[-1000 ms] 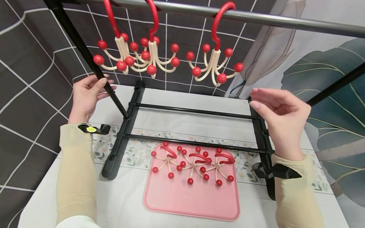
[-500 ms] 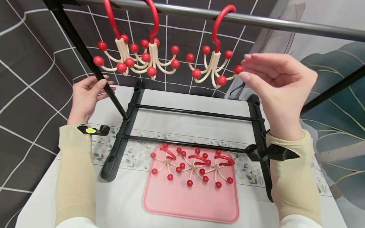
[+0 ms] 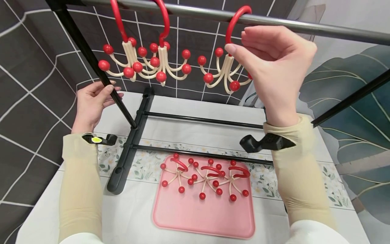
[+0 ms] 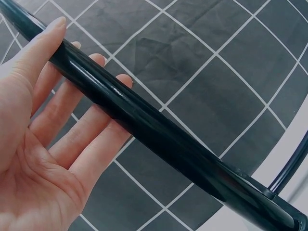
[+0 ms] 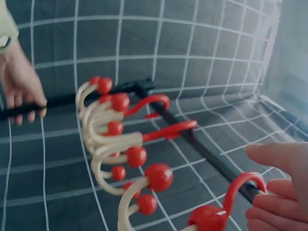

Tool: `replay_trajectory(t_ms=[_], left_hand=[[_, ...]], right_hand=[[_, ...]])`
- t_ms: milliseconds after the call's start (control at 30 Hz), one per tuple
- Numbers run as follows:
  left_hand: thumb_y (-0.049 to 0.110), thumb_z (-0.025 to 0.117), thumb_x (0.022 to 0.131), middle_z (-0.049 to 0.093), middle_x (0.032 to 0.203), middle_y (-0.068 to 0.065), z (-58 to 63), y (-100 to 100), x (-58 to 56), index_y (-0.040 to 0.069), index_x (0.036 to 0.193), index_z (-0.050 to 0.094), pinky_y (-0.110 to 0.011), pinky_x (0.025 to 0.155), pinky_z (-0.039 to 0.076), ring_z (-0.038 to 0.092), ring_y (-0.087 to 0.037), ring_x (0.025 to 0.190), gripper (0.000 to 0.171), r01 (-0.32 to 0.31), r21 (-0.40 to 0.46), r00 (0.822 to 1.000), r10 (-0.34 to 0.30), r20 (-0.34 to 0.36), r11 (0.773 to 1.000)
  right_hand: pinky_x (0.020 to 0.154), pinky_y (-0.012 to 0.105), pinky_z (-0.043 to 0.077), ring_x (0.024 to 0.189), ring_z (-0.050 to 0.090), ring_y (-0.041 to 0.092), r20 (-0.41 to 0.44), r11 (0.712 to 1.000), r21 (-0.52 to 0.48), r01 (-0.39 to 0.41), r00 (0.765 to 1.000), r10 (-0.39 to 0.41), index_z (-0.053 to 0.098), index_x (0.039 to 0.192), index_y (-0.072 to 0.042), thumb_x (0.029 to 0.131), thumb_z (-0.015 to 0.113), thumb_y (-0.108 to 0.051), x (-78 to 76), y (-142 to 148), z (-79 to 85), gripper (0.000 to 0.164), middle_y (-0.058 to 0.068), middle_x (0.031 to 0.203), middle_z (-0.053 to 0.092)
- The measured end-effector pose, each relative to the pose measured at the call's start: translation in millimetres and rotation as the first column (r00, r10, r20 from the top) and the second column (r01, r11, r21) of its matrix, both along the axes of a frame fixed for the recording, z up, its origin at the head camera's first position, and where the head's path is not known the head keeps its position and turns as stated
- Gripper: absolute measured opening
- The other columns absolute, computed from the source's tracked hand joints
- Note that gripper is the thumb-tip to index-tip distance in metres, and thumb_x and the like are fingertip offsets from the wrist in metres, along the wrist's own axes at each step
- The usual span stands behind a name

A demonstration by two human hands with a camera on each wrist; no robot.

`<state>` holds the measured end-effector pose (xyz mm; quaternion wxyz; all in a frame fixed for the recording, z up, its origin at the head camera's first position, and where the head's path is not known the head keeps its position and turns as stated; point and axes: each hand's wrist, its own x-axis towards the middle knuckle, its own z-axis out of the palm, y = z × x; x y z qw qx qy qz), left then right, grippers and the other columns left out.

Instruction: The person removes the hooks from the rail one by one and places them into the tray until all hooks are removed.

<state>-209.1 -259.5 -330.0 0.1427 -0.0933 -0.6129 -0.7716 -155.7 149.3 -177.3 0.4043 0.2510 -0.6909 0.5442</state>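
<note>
My left hand (image 3: 91, 105) holds the rack's black left post (image 3: 117, 98), the thumb on one side and the fingers on the other. On the grey top rail (image 3: 195, 13) hang three hook hangers, each with a red hook and cream arms ending in red balls. My right hand (image 3: 275, 64) is at the rightmost hanger (image 3: 226, 69), its thumb and fingers apart. In the head view the thumb tip overlaps that hanger's hook and the hand hides part of its arms. The right wrist view shows the red hook (image 5: 232, 192) beside the fingers; contact cannot be made out.
A pink tray (image 3: 201, 217) lies on the table in front of the rack, with three similar hangers (image 3: 207, 178) along its far side. Two black lower bars (image 3: 198, 117) join the rack's feet. A dark checked cloth (image 3: 33, 101) stands behind and to the left.
My right hand has risen from beside the rack's right foot and moved left to the rightmost hanging hanger. The left hand stays on the post.
</note>
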Motion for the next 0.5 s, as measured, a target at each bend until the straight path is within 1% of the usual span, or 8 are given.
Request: replay_trajectory(t_ms=[133, 200, 267, 400, 433, 500], left_hand=[[-0.001, 0.072, 0.093, 0.075, 0.095, -0.015, 0.4, 0, -0.3, -0.010, 0.115, 0.070, -0.029, 0.076, 0.060, 0.076, -0.022, 0.081, 0.023, 0.007, 0.023, 1.000, -0.007, -0.002, 1.000], [0.000, 0.072, 0.093, 0.075, 0.095, -0.015, 0.4, 1, -0.5, -0.009, 0.115, 0.070, -0.029, 0.076, 0.060, 0.076, -0.022, 0.081, 0.023, 0.007, 0.020, 1.000, -0.007, 0.000, 1.000], [0.000, 0.072, 0.093, 0.075, 0.095, -0.014, 0.4, 1, -0.4, -0.009, 0.115, 0.070, -0.029, 0.076, 0.060, 0.076, -0.022, 0.081, 0.024, 0.005, 0.013, 1.000, -0.005, 0.002, 1.000], [0.000, 0.073, 0.093, 0.075, 0.096, -0.016, 0.4, 1, -0.5, -0.009, 0.115, 0.070, -0.029, 0.076, 0.060, 0.076, -0.022, 0.082, 0.024, 0.005, 0.010, 1.000, -0.005, 0.006, 1.000], [0.000, 0.073, 0.093, 0.075, 0.096, -0.016, 0.3, 1, -0.5, -0.009, 0.115, 0.070, -0.029, 0.076, 0.060, 0.076, -0.022, 0.082, 0.024, 0.005, 0.011, 1.000, -0.005, 0.005, 1.000], [0.000, 0.073, 0.093, 0.075, 0.096, -0.016, 0.2, 1, -0.6, -0.009, 0.115, 0.070, -0.029, 0.076, 0.060, 0.076, -0.022, 0.081, 0.024, 0.004, 0.012, 1.000, -0.004, 0.003, 1.000]], right_hand=[[0.085, 0.032, 0.059, 0.087, 0.075, 0.018, 0.002, 0.997, 0.042, 0.059, 0.998, -0.059, 0.079, 0.099, 0.000, 0.080, 0.089, -0.014, -1.0, -11, 0.3, 0.025, 0.008, 0.096, 0.077], [0.084, 0.031, 0.059, 0.086, 0.075, 0.017, 0.001, 0.997, 0.036, 0.066, 0.998, -0.066, 0.079, 0.098, 0.000, 0.081, 0.088, -0.014, -1.8, -15, 0.7, 0.024, 0.009, 0.095, 0.077], [0.084, 0.032, 0.060, 0.085, 0.075, 0.017, -0.032, 0.997, 0.041, 0.070, 0.997, -0.068, 0.079, 0.098, 0.002, 0.083, 0.087, -0.014, -4.4, -17, -0.1, 0.024, 0.009, 0.094, 0.077], [0.082, 0.031, 0.060, 0.084, 0.074, 0.015, -0.053, 0.996, 0.019, 0.081, 0.995, -0.080, 0.079, 0.097, 0.000, 0.085, 0.086, -0.015, -12.1, -17, -4.2, 0.021, 0.007, 0.092, 0.077], [0.081, 0.031, 0.060, 0.083, 0.074, 0.015, -0.068, 0.996, 0.027, 0.089, 0.994, -0.087, 0.079, 0.097, 0.001, 0.085, 0.085, -0.016, -14.2, -16, -5.4, 0.021, 0.006, 0.092, 0.077], [0.081, 0.030, 0.060, 0.083, 0.074, 0.015, -0.057, 0.995, 0.012, 0.097, 0.994, -0.096, 0.080, 0.096, -0.001, 0.085, 0.085, -0.016, -17.1, -15, -6.7, 0.019, 0.005, 0.092, 0.077]])
